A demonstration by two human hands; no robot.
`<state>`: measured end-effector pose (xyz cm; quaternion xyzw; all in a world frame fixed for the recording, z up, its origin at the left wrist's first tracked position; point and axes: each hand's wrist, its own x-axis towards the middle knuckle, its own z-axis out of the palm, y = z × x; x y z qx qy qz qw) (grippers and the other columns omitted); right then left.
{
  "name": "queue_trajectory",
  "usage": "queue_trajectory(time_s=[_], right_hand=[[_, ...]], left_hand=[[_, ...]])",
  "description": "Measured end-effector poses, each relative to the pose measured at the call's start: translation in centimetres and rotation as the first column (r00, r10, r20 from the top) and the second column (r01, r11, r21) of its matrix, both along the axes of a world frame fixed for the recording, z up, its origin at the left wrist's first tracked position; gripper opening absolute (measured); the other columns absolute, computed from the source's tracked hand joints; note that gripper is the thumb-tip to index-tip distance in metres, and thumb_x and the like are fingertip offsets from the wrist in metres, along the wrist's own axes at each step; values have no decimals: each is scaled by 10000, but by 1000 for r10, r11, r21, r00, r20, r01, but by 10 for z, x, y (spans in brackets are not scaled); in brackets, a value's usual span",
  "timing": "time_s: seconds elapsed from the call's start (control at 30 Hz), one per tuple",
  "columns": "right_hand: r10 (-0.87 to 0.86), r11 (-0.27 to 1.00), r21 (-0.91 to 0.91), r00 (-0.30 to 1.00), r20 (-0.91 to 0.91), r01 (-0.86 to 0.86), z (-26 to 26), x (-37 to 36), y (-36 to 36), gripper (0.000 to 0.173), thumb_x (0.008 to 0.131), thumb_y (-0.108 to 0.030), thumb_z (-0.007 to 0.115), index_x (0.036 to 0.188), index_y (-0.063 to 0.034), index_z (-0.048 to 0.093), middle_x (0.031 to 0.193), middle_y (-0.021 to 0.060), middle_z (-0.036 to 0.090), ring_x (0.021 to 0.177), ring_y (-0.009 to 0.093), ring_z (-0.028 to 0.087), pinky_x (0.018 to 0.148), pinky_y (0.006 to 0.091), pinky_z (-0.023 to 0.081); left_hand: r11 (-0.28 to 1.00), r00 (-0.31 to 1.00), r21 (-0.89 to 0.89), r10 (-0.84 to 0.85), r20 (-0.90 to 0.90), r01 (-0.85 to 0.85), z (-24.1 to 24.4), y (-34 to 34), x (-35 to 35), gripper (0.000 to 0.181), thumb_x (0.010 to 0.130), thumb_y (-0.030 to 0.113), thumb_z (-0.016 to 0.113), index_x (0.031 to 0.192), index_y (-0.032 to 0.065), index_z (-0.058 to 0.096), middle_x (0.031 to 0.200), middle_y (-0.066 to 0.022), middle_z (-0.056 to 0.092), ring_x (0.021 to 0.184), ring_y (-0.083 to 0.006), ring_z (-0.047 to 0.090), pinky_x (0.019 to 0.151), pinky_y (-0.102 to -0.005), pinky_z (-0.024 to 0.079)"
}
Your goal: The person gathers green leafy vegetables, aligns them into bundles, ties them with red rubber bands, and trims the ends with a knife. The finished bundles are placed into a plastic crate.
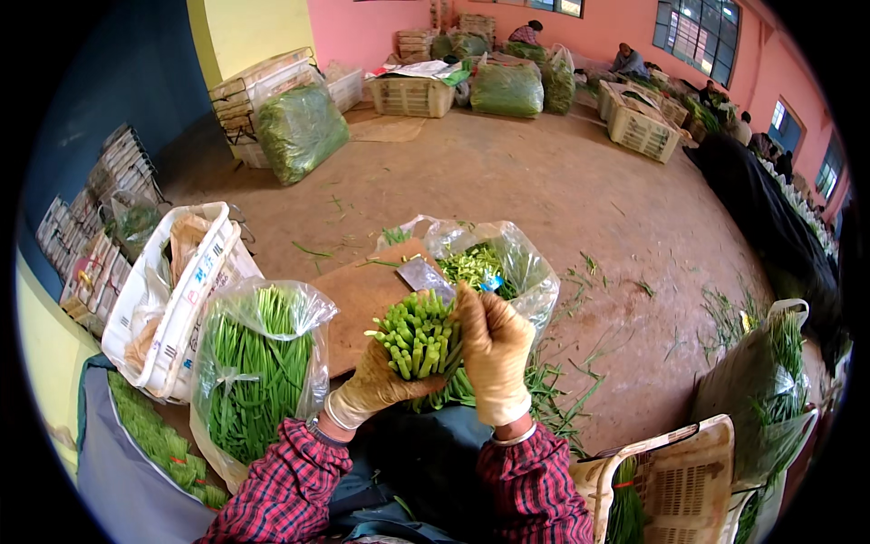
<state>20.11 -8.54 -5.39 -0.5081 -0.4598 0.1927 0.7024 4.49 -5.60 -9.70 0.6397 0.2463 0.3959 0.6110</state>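
My left hand (pixel 387 381), in a stained glove, is wrapped around a thick bundle of green stalks (pixel 418 336), their cut ends facing up. At the bundle's right side my right hand (pixel 499 340), also gloved, has its fingers curled in with the fingertips together; whether a stalk is between them cannot be told. Just beyond the bundle a broad metal blade (pixel 425 277) lies on a brown board (pixel 360 285). Behind my right hand stands an open clear plastic bag (pixel 533 272) of short cut stalk pieces (pixel 476 265). Long green leaves hang below the bundle over my lap.
A plastic bag of long green leaves (pixel 258 367) and a white crate (pixel 170 299) stand at left. Another crate (pixel 686 476) and a filled sack (pixel 754 387) are at right. Leaf scraps litter the floor. Several people sit far off among crates and bags.
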Motion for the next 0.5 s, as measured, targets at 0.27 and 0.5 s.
queue_trajectory(time_s=[0.27, 0.5], right_hand=[[378, 917, 43, 831, -409, -396, -14, 39, -13, 226, 976, -148, 588, 1164, -28, 621, 1056, 73, 669, 937, 140, 637, 814, 284, 525], [436, 898, -17, 895, -97, -440, -35, 11, -21, 342, 813, -31, 746, 1126, -24, 609, 1005, 34, 622, 889, 118, 576, 822, 278, 485]], left_hand=[[999, 996, -34, -3, 90, 6, 6, 4, -1, 791, 724, 62, 829, 1401, 45, 420, 1310, -49, 570, 1182, -147, 529, 1020, -330, 428], [987, 988, -113, -102, 118, 115, -13, 11, -12, 801, 722, 78, 832, 1412, 56, 425, 1341, -46, 550, 1212, -163, 513, 1054, -345, 402]])
